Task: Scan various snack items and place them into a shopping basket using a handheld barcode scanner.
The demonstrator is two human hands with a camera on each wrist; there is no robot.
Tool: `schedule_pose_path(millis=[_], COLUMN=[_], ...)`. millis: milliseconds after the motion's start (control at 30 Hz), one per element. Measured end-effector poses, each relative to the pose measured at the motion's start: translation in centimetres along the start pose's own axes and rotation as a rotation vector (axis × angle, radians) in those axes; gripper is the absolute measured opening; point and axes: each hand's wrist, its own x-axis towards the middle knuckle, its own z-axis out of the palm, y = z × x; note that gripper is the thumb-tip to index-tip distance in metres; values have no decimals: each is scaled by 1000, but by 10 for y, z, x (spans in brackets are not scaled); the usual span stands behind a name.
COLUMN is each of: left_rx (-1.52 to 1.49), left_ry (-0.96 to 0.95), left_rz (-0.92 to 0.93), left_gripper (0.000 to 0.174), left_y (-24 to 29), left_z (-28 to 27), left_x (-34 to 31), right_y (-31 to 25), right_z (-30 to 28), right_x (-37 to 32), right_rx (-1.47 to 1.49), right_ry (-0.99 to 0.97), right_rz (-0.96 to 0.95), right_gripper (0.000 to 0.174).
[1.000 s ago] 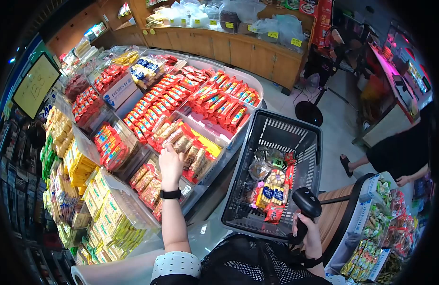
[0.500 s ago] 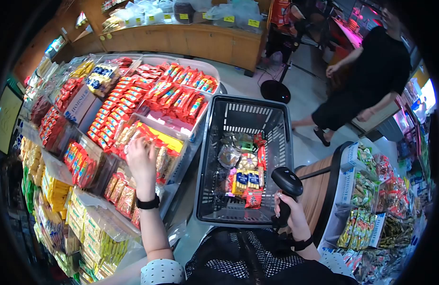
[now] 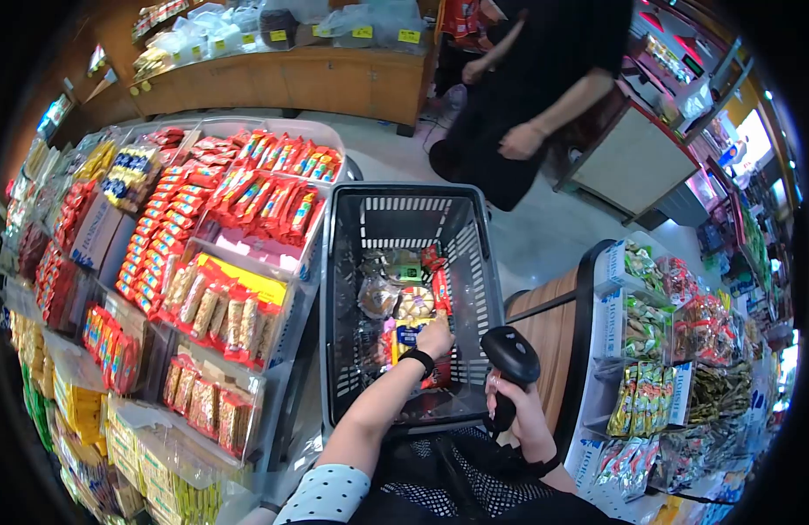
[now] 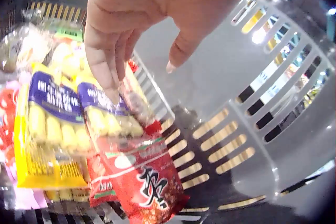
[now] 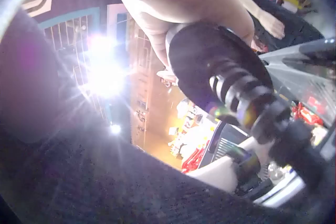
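The left hand (image 3: 435,337) is down inside the black shopping basket (image 3: 413,194). In the left wrist view its fingers hang loosely bent, the thumb stands apart, and nothing shows between them. Its fingertips overlap a yellow-and-blue packet of pale sticks (image 4: 100,119). A slim red-and-clear packet (image 4: 140,100) lies beside the fingers, and a red packet with dark lettering (image 4: 149,179) lies in front. Further up the basket are a round biscuit packet (image 3: 416,303) and a long red packet (image 3: 440,289). The right hand (image 3: 520,398) grips a black device with a rounded head (image 3: 509,353), shaped like a handheld scanner.
Left of the basket, a stand carries bins of red-wrapped snacks (image 3: 278,203) and brown bars (image 3: 212,319). A stand with green and red packets (image 3: 645,332) curves along the right. Ahead, a person in black (image 3: 544,87) walks past a wooden counter (image 3: 334,87).
The left hand has left the brown bars in the bin and swung right into the basket. The head view has turned right. The person in black has crossed leftward; the right hand keeps its grip.
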Motion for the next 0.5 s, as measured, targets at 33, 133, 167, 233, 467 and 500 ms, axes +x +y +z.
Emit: schedule_pose_path(millis=[33, 133, 167, 233, 467, 500], left_rx=[-5, -22, -21, -22, -253, -407], left_ry=[20, 82, 34, -16, -160, -220], left_rz=[-66, -146, -139, -132, -111, -102], left_gripper=[45, 44, 44, 45, 60, 60], left_y=[-2, -16, -10, -4, -51, -54], left_z=[10, 47, 40, 30, 62, 65], left_x=[7, 34, 29, 26, 88, 93], right_y=[-2, 1, 2, 4, -3, -5], right_z=[-2, -14, -17, -24, -28, -28], right_x=[-4, -12, -13, -14, -11, -9], right_rx=[-17, -43, -46, -51, -36, -44], right_ry=[19, 52, 69, 87, 127, 119], right_rz=[8, 18, 11, 6, 43, 43], right_gripper=[14, 13, 13, 13, 12, 12])
